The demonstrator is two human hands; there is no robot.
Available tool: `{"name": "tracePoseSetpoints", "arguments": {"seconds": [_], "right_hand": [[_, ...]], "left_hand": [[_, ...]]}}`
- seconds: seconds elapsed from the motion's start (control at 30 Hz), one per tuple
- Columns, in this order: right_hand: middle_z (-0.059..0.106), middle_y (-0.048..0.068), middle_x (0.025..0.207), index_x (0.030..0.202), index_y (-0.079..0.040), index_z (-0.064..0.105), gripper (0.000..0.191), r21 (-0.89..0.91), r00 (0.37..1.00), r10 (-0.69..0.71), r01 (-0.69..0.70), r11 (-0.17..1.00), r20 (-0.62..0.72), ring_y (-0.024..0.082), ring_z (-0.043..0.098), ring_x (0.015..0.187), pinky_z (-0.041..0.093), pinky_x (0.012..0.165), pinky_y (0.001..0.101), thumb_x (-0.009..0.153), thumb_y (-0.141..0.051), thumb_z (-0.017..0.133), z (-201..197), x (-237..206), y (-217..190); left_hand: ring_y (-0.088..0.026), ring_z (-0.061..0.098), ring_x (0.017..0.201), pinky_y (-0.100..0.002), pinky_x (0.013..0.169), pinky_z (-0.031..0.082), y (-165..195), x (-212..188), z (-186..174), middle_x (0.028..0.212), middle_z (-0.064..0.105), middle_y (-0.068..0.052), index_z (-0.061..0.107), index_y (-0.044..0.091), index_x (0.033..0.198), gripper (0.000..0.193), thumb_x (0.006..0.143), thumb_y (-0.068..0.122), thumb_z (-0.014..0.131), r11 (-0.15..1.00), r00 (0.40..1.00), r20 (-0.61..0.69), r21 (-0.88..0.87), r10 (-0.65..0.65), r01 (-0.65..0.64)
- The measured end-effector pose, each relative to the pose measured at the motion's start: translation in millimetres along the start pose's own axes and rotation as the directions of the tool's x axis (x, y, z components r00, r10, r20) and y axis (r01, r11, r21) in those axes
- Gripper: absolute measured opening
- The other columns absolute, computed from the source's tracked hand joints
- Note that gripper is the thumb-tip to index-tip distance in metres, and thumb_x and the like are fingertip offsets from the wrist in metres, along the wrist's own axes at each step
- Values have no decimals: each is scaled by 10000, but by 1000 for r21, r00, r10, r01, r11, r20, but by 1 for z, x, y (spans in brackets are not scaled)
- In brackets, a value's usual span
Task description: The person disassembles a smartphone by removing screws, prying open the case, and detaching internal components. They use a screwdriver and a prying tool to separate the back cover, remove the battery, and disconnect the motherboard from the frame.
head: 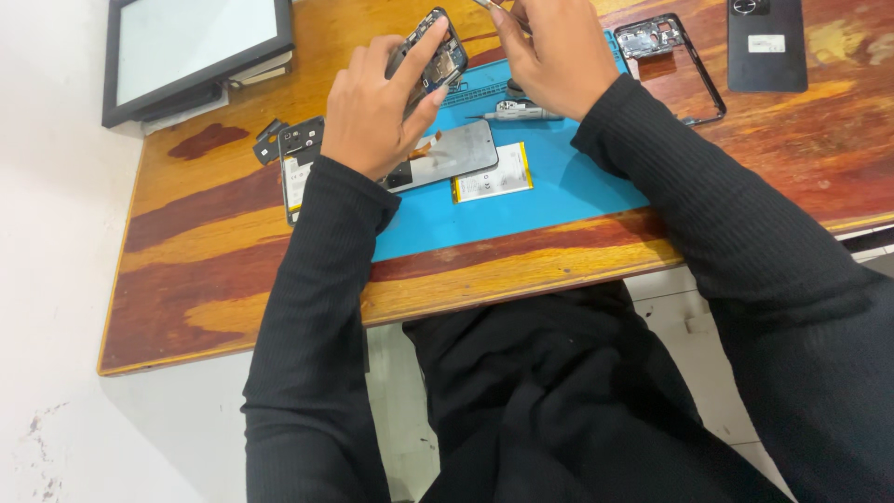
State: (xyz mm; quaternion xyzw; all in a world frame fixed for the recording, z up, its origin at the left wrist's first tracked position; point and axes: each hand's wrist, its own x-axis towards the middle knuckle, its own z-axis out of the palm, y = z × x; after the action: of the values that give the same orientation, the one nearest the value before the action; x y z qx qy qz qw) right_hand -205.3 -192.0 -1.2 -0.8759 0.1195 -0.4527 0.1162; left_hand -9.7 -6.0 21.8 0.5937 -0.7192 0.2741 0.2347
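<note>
Head view: the left hand lifts a phone frame off the bench at twelve o'clock, fingers pinching its edges and tilting its open side toward the right hand. That hand's fingers press together on a thin tool, apparently tweezers, at the frame's top corner. Below the frame, a screen and battery lie on the blue mat, kept within reach.

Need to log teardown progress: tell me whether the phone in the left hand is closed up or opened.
Opened. The phone frame in the left hand shows bare internal parts, no back cover; a battery lies apart on the blue mat.
</note>
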Motion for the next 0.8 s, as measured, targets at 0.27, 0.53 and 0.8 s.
{"name": "tracePoseSetpoints", "arguments": {"seconds": [0.27,0.53,0.8], "right_hand": [[608,126,727,920,12,626,268,7,999,-33,33,999,-14,285,604,625,443,592,411,1139,-134,680,1,0,2],[679,109,899,1167,-42,631,73,111,978,-206,203,973,22,278,675,753,487,656,387,1124,-90,597,-1,-1,-30],[629,102,775,1198,-46,645,106,119,985,-169,173,978,-42,276,619,656,436,588,401,1161,-137,604,-1,-2,-55]], "left_hand": [[-262,673,1099,-370,921,551,-12,-9,20,1293,667,-97,417,204,1602,477,1174,413,437,888,979,-15,-424,-203,178],[-263,748,1101,-370,838,618,-42,-10,20,1358,691,-165,587,73,1423,670,1083,569,292,-130,817,376,-925,-436,357],[-289,728,1063,-441,834,645,-24,-5,7,1363,680,-198,547,35,1465,715,1090,581,277,-413,838,471,-846,-277,339]]}}
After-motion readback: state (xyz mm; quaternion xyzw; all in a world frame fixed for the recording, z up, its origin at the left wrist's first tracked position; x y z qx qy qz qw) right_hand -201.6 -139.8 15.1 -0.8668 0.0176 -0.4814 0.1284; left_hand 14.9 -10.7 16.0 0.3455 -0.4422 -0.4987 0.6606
